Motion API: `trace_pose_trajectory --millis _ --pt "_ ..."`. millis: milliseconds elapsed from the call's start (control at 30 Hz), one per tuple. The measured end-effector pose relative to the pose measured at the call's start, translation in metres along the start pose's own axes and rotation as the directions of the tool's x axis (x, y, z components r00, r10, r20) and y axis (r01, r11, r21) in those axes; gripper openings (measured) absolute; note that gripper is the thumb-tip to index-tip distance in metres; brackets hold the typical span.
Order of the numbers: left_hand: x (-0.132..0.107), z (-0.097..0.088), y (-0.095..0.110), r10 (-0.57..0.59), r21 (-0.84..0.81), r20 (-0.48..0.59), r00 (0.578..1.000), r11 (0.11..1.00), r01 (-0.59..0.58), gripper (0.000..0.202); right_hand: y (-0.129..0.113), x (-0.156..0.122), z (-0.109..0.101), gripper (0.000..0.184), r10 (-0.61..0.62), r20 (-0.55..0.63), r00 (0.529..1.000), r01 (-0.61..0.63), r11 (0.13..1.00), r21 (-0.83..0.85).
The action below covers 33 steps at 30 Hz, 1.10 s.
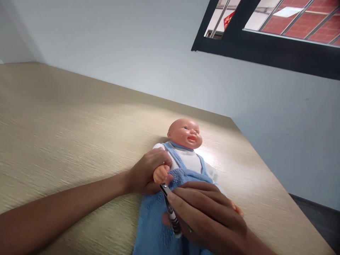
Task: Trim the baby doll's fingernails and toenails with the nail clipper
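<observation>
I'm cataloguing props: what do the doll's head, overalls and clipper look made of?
Head: probably vinyl or hard plastic, smooth with a soft sheen. Overalls: likely fleece or terry, matte, visibly fuzzy. Clipper: apparently metal, polished, its tip glinting silver.

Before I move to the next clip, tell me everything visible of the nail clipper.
The nail clipper is slim, with a shiny, metal-looking head bearing a round pin, and a dark and whitish pattern along its body. The right hand holds it at a slant over the doll's blue outfit, its head at the doll's fist; whether they touch cannot be told. The grip hides part of it.
</observation>
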<state>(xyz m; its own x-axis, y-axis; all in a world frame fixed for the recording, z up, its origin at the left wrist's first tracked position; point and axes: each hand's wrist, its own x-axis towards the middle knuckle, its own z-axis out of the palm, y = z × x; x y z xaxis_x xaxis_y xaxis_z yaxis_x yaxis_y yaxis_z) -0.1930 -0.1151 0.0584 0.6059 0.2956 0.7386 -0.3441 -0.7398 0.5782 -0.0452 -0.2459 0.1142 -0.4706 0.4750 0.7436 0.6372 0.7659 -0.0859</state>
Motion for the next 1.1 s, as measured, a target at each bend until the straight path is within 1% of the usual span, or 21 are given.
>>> trace_pose_trajectory --millis 200,300,467,667,767,1000,1100 --pt "0.0012 0.0004 0.0006 0.002 0.005 0.002 1.0 1.0 -0.002 0.02 0.0006 0.0043 0.0004 0.014 0.013 0.003 1.0 -0.013 1.0 0.001" --pt "0.0012 0.0005 0.0002 0.004 -0.008 -0.004 1.0 1.0 -0.004 0.018 0.0015 0.0047 0.0011 0.011 0.011 -0.001 1.0 -0.011 1.0 0.005" --pt "0.001 0.0005 0.0007 -0.008 -0.018 -0.008 1.0 1.0 0.007 0.017 0.0021 0.0033 0.0007 0.015 -0.008 0.019 1.0 0.008 1.0 0.025" --pt "0.0003 0.0006 0.0016 -0.02 -0.004 -0.011 1.0 1.0 0.02 0.02 -0.0004 0.0084 -0.0043 0.011 0.023 0.022 0.999 -0.024 0.999 0.034" --pt "0.0007 0.0003 0.0024 -0.014 0.001 -0.008 1.0 1.0 0.014 0.019 0.0003 0.0103 -0.0048 0.011 0.007 0.045 0.999 -0.008 0.999 0.034" --pt "0.0005 0.0 0.0017 -0.014 0.014 -0.002 1.0 1.0 0.014 0.02 0.0016 0.007 -0.0006 0.01 -0.008 -0.005 1.0 0.009 0.999 0.035" --pt "-0.0001 -0.0001 0.0001 -0.006 0.012 0.002 1.0 1.0 0.006 0.019 0.0005 0.0021 -0.0005 0.015 0.02 0.02 1.0 -0.02 1.0 0.012"
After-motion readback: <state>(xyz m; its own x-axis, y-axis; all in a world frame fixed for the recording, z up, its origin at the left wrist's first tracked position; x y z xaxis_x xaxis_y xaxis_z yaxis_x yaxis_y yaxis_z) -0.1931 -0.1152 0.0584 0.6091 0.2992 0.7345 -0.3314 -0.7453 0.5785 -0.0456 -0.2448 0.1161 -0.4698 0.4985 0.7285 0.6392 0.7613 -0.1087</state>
